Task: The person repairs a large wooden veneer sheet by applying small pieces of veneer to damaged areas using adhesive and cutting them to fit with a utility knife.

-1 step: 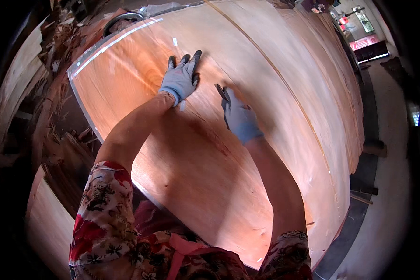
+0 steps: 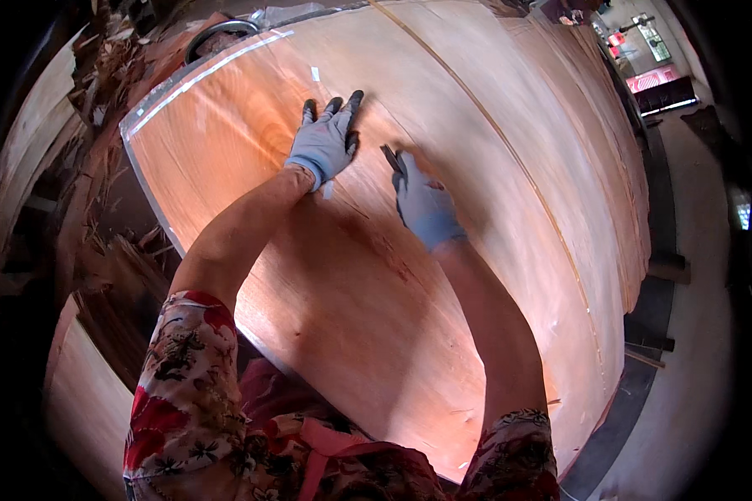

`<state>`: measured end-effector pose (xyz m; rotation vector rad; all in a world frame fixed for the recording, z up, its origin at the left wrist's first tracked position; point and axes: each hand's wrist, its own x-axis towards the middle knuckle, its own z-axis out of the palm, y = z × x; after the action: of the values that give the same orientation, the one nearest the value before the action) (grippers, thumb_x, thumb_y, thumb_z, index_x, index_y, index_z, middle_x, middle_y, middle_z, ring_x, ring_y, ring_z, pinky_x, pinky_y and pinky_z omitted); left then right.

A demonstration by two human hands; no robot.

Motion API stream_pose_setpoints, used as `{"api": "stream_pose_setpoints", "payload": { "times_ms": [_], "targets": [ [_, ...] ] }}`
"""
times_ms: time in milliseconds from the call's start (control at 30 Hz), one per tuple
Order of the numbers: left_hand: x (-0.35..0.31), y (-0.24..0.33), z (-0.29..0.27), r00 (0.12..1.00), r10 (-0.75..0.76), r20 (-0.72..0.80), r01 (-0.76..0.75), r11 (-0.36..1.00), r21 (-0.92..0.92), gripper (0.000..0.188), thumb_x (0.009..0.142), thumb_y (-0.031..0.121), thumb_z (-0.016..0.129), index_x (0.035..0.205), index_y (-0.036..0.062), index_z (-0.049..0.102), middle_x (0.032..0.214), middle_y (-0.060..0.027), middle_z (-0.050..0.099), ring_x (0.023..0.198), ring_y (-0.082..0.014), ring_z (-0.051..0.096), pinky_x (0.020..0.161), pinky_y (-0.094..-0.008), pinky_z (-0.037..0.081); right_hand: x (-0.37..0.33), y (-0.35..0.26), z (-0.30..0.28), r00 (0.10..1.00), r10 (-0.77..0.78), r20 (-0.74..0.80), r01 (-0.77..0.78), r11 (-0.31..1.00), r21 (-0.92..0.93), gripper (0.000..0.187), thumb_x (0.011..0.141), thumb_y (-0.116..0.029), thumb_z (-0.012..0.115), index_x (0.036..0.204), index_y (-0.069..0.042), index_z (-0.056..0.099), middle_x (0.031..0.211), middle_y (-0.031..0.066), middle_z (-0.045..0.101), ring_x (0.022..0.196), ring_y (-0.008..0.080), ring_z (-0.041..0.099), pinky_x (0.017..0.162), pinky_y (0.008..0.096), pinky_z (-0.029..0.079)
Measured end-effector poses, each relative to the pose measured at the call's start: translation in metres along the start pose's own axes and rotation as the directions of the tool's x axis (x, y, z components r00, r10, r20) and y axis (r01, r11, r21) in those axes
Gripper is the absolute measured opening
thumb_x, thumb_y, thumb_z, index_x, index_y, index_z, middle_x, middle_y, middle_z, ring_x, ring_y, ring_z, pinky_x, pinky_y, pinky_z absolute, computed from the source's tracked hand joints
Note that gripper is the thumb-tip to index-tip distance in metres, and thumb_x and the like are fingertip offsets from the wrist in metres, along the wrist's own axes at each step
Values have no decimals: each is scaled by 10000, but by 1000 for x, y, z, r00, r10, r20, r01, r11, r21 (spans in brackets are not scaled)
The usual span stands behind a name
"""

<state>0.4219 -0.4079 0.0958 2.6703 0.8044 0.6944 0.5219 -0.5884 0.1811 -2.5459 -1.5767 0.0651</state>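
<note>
My left hand [image 2: 326, 142], in a grey-blue glove with dark fingertips, lies flat with fingers spread on a thin orange-brown wood veneer sheet [image 2: 309, 284]. To its right, my right hand [image 2: 422, 196] wears a matching glove and is closed round a slim dark knife-like tool [image 2: 391, 159]. The tool's tip points up and left, close to the sheet; whether it touches the wood I cannot tell. Small white tape pieces [image 2: 315, 74] stick to the sheet above and below my left hand.
Paler veneer sheets [image 2: 551, 142] lie stacked to the right, crossed by a long thin brown strip [image 2: 493, 125]. White tape [image 2: 213, 68] runs along the far left edge. Torn veneer scraps [image 2: 113, 75] and a round metal-rimmed container [image 2: 221, 37] lie beyond that edge.
My right hand, with the tool, has shifted slightly up and to the left. The left hand stays spread in the same place.
</note>
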Motion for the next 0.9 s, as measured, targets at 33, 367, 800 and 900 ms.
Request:
{"api": "stream_pose_setpoints", "payload": {
  "times_ms": [33,367,800,900],
  "targets": [
    [0,0,0,1000,-3,7,3,1000,-9,730,922,263,532,1550,95,199,1410,-174,513,1331,-321,464,1147,-578,231,14,-7,7,1000,14,5,-14,1000,-25,335,986,-240,485,1305,-137,489,822,226,671,760,409,663,654,540,511],
    [2,-3,-6,1000,-24,9,24,997,-75,747,910,261,536,1548,87,188,1418,-183,499,1347,-328,443,1161,-580,206,83,-18,47,999,34,35,-35,999,33,292,983,-238,452,1262,-203,532,939,220,689,869,421,671,717,556,525],
    [4,-1,-4,998,-58,35,59,998,-34,720,924,288,518,1541,76,211,1432,-193,489,1369,-313,429,1163,-580,201,104,-30,54,980,105,171,-100,994,-36,335,935,-187,484,1267,-213,524,1008,241,680,928,429,669,755,549,530],
    [3,0,-10,998,-45,44,47,999,-25,710,926,288,514,1539,79,223,1433,-194,490,1369,-314,430,1162,-581,199,87,-33,50,969,119,218,-116,993,-23,368,923,-172,489,1288,-207,515,1014,244,678,930,434,667,757,550,533]
  ]
}}
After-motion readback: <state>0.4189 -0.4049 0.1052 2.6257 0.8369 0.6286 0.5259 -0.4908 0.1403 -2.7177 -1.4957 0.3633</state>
